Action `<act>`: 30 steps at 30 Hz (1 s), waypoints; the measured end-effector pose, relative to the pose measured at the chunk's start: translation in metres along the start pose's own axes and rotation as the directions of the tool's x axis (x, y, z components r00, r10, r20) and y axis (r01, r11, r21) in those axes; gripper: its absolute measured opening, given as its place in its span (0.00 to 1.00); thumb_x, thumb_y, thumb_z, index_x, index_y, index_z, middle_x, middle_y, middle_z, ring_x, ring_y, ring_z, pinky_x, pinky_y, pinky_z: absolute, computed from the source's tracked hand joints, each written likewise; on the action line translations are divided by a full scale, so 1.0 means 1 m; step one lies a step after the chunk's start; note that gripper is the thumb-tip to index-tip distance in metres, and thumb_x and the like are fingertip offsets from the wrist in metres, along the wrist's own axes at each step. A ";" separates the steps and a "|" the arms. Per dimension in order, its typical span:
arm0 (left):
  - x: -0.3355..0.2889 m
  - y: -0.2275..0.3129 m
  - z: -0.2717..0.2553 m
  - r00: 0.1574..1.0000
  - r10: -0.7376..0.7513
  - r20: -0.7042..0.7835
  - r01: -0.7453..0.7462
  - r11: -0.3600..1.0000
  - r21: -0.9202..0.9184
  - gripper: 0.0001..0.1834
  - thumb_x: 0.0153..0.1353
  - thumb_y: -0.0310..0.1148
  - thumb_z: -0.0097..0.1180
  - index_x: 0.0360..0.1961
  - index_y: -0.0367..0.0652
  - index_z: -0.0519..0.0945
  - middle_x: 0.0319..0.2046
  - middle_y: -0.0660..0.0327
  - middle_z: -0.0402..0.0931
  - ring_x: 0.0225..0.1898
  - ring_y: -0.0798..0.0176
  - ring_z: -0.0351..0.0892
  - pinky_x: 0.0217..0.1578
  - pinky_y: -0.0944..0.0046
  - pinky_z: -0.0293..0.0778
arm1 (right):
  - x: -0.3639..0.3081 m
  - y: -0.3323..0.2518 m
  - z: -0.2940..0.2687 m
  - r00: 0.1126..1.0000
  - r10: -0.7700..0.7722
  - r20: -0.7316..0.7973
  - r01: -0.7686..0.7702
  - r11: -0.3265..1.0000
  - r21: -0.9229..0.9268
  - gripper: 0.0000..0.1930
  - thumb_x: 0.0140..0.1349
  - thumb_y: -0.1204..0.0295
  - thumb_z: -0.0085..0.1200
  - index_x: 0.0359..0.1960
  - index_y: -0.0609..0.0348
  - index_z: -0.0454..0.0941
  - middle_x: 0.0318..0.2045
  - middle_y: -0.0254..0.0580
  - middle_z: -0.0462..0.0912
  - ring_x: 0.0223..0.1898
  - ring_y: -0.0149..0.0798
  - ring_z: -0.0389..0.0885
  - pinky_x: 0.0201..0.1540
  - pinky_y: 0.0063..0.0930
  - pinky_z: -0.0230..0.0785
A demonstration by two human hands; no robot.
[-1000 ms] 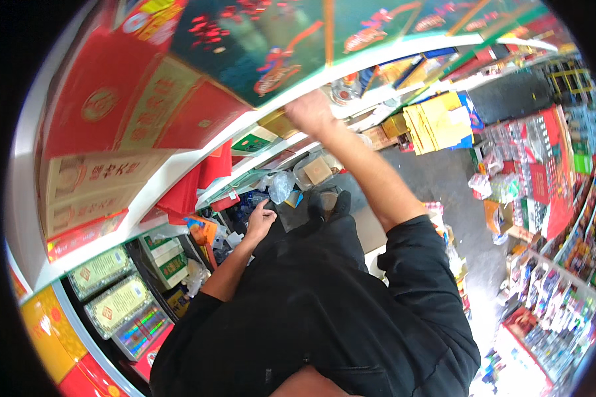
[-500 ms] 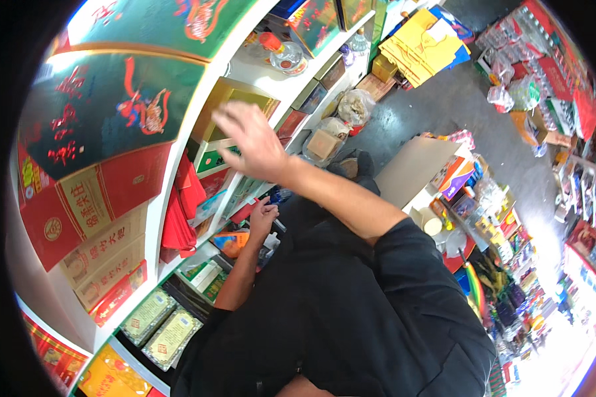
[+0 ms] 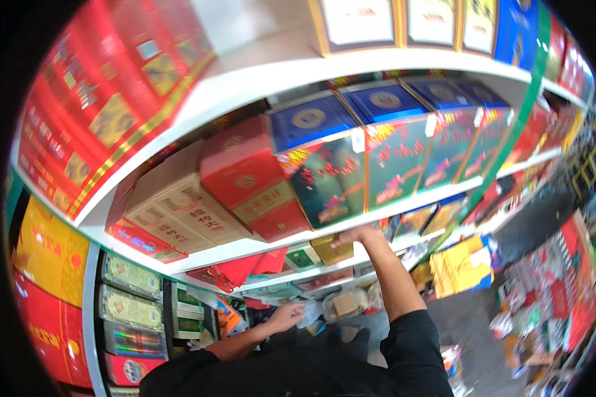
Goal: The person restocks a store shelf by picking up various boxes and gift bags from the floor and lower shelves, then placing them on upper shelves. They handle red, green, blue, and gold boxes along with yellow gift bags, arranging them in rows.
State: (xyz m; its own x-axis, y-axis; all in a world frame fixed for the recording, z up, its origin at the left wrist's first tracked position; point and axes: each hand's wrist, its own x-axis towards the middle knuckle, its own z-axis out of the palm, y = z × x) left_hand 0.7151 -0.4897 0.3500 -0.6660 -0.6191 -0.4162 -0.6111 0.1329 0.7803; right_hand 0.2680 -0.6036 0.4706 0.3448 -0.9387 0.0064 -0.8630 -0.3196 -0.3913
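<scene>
From where I stand, the person is leaning in at a crowded white shelf (image 3: 291, 248), and the step in hand looks to be a reach to the tier beneath its edge. The right hand (image 3: 357, 234) is up at a gold box (image 3: 328, 253), which sits on that lower tier beside a green-and-white box (image 3: 302, 258). The fingers bend toward the gold box, but I can't make out whether they touch it, grip it or only hover in front. The left hand (image 3: 287, 317) hangs lower, well apart from the right, its fingers loosely spread with nothing visible in them; a clear plastic bag (image 3: 310, 313) shows just beyond, and whether the two touch I can't say.

To my eye, a sure hold on the gold box would call for fingers and thumb on opposite sides, clear of the shelf edge above and the red packets (image 3: 248, 268) to its left.

Plenty is hard to read. The right fingertips blur into the box front, and the hand covers part of it. The box's back is hidden in the tier's depth. Above, the green boxes (image 3: 394, 155) show only fronts and blue tops, and the big red boxes (image 3: 106, 99) run off into the dark rim.
</scene>
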 end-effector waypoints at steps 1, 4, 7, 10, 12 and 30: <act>-0.002 0.000 -0.001 0.998 0.061 -0.017 -0.061 0.998 0.004 0.30 0.75 0.38 0.70 0.74 0.35 0.83 0.50 0.54 0.94 0.50 0.62 0.93 0.56 0.56 0.86 | -0.002 0.003 -0.001 0.998 -0.013 -0.062 0.008 0.997 -0.080 0.53 0.49 0.32 0.81 0.76 0.43 0.84 0.75 0.41 0.84 0.78 0.53 0.78 0.85 0.51 0.64; -0.012 -0.005 0.003 0.999 -0.022 -0.047 0.020 0.999 -0.034 0.27 0.76 0.37 0.70 0.71 0.34 0.84 0.49 0.55 0.94 0.49 0.63 0.92 0.54 0.57 0.87 | -0.007 0.013 0.001 0.992 0.004 -0.124 -0.037 0.963 -0.268 0.54 0.45 0.27 0.79 0.72 0.45 0.84 0.74 0.43 0.85 0.76 0.54 0.80 0.85 0.55 0.63; -0.021 -0.006 0.010 0.990 0.062 -0.123 -0.063 0.998 -0.011 0.27 0.72 0.39 0.71 0.68 0.37 0.87 0.47 0.53 0.95 0.49 0.58 0.95 0.53 0.54 0.88 | -0.007 0.013 0.005 0.999 -0.001 -0.043 -0.003 0.996 -0.087 0.60 0.49 0.23 0.76 0.80 0.43 0.77 0.79 0.46 0.78 0.81 0.60 0.70 0.87 0.59 0.56; -0.026 0.002 0.019 0.983 0.061 -0.173 -0.056 0.998 0.037 0.26 0.71 0.40 0.70 0.65 0.39 0.90 0.46 0.52 0.96 0.49 0.52 0.97 0.53 0.52 0.88 | -0.003 0.002 0.004 1.000 -0.026 -0.001 0.026 0.984 -0.175 0.58 0.52 0.28 0.78 0.82 0.41 0.75 0.80 0.49 0.77 0.83 0.62 0.68 0.87 0.60 0.55; -0.027 0.012 0.027 0.980 0.055 -0.193 -0.066 0.997 -0.048 0.25 0.70 0.39 0.70 0.64 0.38 0.90 0.45 0.53 0.96 0.49 0.52 0.97 0.53 0.53 0.88 | -0.003 -0.008 0.000 0.999 0.017 0.039 -0.003 0.946 -0.323 0.57 0.53 0.32 0.81 0.83 0.42 0.75 0.80 0.51 0.76 0.83 0.63 0.68 0.87 0.59 0.56; -0.057 0.096 0.026 0.906 0.107 -0.410 -0.240 0.927 -0.288 0.22 0.77 0.35 0.70 0.66 0.35 0.88 0.43 0.60 0.94 0.46 0.69 0.91 0.49 0.60 0.85 | 0.008 0.013 0.013 0.969 0.152 0.193 -0.080 0.938 -0.338 0.59 0.61 0.30 0.72 0.86 0.54 0.67 0.84 0.60 0.71 0.85 0.64 0.66 0.87 0.53 0.58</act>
State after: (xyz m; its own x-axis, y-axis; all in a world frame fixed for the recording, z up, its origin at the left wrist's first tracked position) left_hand 0.6837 -0.4217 0.4368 -0.4932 -0.8640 -0.1017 -0.2829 0.0488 0.9579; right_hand 0.2642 -0.6134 0.4539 0.2741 -0.9337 -0.2305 -0.9616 -0.2686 -0.0558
